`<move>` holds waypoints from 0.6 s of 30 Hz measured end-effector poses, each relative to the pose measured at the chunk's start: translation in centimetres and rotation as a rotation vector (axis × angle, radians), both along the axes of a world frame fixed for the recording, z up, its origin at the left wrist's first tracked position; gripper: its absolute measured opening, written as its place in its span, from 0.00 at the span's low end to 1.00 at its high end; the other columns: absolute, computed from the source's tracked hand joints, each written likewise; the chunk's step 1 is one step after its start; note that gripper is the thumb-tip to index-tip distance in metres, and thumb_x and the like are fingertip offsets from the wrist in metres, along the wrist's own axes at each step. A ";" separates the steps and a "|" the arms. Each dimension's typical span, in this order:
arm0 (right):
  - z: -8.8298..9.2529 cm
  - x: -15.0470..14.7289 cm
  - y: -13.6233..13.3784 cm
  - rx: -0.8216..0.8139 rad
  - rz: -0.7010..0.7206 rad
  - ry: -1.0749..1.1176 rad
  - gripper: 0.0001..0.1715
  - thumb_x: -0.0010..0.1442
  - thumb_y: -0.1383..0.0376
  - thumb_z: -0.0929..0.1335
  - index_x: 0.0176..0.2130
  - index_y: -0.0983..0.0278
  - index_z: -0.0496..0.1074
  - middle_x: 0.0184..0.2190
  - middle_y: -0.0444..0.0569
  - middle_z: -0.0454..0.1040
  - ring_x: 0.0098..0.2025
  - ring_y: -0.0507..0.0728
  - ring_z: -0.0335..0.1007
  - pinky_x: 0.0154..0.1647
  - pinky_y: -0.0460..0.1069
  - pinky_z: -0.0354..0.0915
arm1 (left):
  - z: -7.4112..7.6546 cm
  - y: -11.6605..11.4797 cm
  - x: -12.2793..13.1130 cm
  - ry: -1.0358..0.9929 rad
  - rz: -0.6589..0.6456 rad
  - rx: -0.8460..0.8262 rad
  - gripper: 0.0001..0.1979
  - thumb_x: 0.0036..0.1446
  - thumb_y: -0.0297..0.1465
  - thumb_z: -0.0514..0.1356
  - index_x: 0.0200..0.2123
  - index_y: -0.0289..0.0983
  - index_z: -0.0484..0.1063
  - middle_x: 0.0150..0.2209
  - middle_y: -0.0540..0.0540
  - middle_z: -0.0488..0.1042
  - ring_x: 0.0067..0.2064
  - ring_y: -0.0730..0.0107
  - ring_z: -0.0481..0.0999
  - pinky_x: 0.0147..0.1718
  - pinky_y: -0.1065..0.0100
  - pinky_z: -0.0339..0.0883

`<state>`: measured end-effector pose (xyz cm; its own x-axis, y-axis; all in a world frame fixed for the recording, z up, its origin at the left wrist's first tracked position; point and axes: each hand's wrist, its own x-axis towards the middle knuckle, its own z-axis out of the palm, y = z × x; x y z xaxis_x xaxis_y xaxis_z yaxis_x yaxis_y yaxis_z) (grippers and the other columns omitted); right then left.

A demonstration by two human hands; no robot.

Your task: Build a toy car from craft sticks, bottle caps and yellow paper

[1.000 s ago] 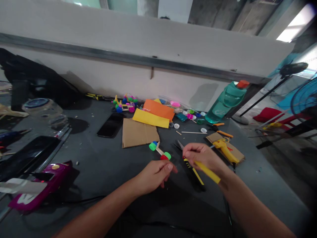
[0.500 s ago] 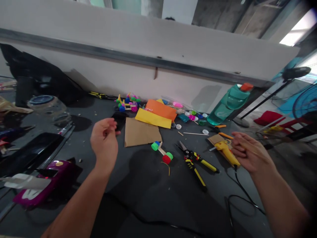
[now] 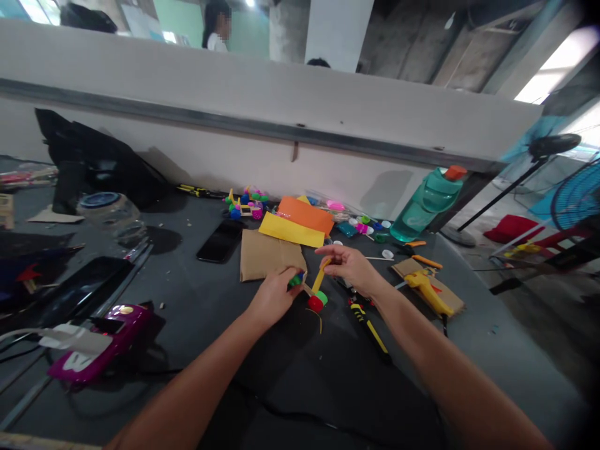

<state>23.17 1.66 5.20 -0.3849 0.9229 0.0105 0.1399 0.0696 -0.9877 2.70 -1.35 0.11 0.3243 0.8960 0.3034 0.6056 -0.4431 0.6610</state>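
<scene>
My left hand (image 3: 274, 297) is closed on one end of a small wheeled toy (image 3: 318, 302), made of bottle caps joined by a wooden stick. Its fingers partly hide the green and blue caps there, while the red and green caps at the other end show. My right hand (image 3: 349, 267) pinches the top of a yellow stick (image 3: 320, 279), which slants down to the toy's wooden stick; whether they are joined I cannot tell. Under my right wrist lie black-and-yellow pliers (image 3: 370, 328), partly covered. A thin curved yellow strand (image 3: 320, 320) rests near the red cap.
Cardboard (image 3: 255, 253), yellow sheet (image 3: 293, 230) and orange sheet (image 3: 304, 214) lie behind my hands. A yellow glue gun (image 3: 429, 292) rests at right before a teal bottle (image 3: 424, 206). A phone (image 3: 220, 240), jar (image 3: 112, 215) and purple power strip (image 3: 100, 344) are at left.
My left hand has moved right and taken hold of the wheeled toy. My right hand has swung left from beside the glue gun, bringing the yellow stick to the toy. The view has shifted slightly.
</scene>
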 end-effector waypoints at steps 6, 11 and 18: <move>-1.8 -0.3 -0.1 0.060 -0.010 -0.074 0.24 0.46 0.71 0.68 0.46 0.65 0.67 0.29 0.42 0.70 0.31 0.50 0.66 0.36 0.47 0.62 | -1.0 1.1 0.6 -0.114 -0.040 -0.093 0.14 0.57 0.24 0.53 0.44 0.41 0.73 0.46 0.49 0.77 0.48 0.65 0.74 0.48 0.65 0.65; -1.9 0.0 -0.2 0.131 -0.029 -0.087 0.25 0.48 0.70 0.65 0.48 0.64 0.64 0.29 0.42 0.69 0.30 0.51 0.66 0.32 0.47 0.62 | -1.7 1.7 1.0 -0.138 -0.026 -0.122 0.15 0.58 0.25 0.53 0.47 0.39 0.72 0.47 0.47 0.77 0.50 0.64 0.74 0.50 0.62 0.65; -2.9 -0.4 -0.6 0.243 -0.047 -0.264 0.25 0.51 0.72 0.64 0.49 0.61 0.61 0.31 0.42 0.71 0.33 0.53 0.68 0.36 0.49 0.64 | -1.4 1.4 0.7 -0.078 0.072 -0.093 0.14 0.57 0.28 0.56 0.47 0.38 0.70 0.46 0.44 0.76 0.47 0.62 0.74 0.47 0.61 0.66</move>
